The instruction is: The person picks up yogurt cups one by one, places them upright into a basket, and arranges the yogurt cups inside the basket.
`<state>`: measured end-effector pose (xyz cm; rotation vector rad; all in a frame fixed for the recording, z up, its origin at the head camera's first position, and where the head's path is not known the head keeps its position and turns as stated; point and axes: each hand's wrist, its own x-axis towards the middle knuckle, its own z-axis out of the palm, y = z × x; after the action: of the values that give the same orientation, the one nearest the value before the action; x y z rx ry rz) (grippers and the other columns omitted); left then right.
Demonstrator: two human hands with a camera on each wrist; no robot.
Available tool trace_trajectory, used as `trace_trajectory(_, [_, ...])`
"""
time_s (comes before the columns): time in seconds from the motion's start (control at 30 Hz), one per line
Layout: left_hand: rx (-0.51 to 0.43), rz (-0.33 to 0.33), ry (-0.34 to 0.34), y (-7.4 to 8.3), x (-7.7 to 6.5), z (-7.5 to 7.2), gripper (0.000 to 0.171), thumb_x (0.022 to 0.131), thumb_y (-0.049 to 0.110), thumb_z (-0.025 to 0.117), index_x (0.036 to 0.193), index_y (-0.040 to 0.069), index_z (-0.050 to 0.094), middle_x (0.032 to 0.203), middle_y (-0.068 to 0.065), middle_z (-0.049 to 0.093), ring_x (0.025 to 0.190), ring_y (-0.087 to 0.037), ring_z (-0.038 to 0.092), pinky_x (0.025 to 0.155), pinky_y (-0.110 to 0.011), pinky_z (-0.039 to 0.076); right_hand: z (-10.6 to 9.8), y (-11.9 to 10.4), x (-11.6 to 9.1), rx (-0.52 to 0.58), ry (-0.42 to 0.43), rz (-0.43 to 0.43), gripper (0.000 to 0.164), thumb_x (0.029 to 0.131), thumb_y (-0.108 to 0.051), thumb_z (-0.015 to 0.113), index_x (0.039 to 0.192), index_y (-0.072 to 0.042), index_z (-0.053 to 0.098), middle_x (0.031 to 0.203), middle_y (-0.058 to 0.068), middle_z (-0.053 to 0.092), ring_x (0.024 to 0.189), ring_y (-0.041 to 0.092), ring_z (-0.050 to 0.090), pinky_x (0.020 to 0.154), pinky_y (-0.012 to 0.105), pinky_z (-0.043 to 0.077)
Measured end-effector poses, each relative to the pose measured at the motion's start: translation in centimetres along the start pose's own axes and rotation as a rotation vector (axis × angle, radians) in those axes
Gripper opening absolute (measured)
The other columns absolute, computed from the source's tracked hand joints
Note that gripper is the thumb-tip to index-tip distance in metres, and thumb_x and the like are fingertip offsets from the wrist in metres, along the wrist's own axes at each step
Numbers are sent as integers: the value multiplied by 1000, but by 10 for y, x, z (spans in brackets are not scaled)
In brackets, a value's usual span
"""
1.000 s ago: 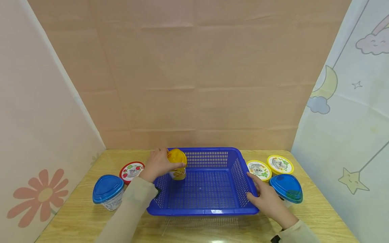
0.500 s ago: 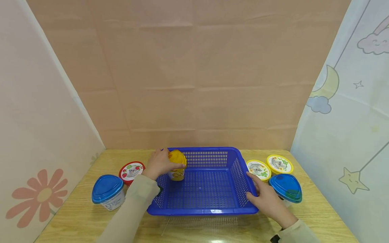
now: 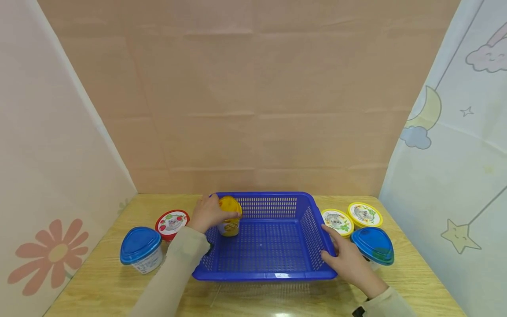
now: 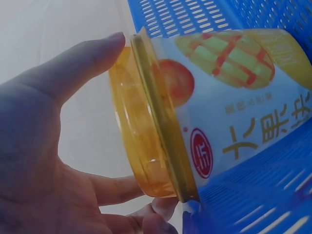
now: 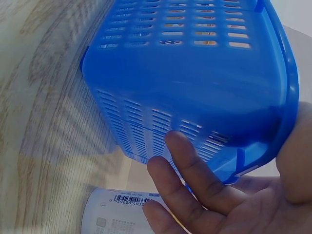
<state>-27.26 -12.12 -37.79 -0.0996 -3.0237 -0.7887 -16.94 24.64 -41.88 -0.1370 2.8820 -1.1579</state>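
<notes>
Main worry as I judge it: the left hand (image 3: 210, 215) has the mango-printed fruit cup (image 3: 229, 228) up at its translucent yellow lid (image 4: 134, 122), so a hard squeeze or a sideways drag could pop the lid or topple the cup; a lopsided release could do the same; from my seat I cannot tell whether the cup's base sits flat on the mesh floor. Second worry: a shove from the right hand (image 3: 349, 263) could skid the blue slotted basket (image 3: 263, 276) across the wooden table (image 3: 253, 306); its fingers also lie near a yellow-rimmed tub (image 3: 337, 222) and a blue-lidded tub (image 3: 373, 244), which an outward swing could knock.

Cup's place: inside the basket, at the far left corner, roughly upright.

Pose, left: forearm reaches over the near left part of the basket; palm beside the lid, thumb on one side, fingertips on the other; the grip is closed to about lid width. Pose, right: thumb over the right rim, fingers loosely spread along the outer wall; a light hold on the basket edge; how firmly it presses, I cannot tell.
</notes>
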Motion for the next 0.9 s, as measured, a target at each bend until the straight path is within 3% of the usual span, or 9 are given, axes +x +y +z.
trace_trajectory(0.43, [12,-38,80,-2,3,7,94,70,66,79,125,-6,56,122,-26,55,107,-41,56,90,-56,51,0,-2,1,11,-14,17,70,91,-12,67,153,-6,35,126,28,63,106,34,69,80,43,60])
trace_trajectory(0.7, [36,-55,40,0,-2,1,97,72,70,75,128,-7,55,123,-28,54,104,-43,57,89,-57,51,-2,-4,1,-4,-18,-14,70,91,-13,68,152,-4,35,127,28,63,107,35,69,83,45,59])
trace_trajectory(0.9, [33,-34,12,0,-5,-3,82,74,56,81,124,-5,57,115,-24,56,102,-39,55,87,-55,50,-2,-4,0,3,-20,-4,70,91,-13,67,152,-5,35,127,29,62,107,36,68,83,46,59])
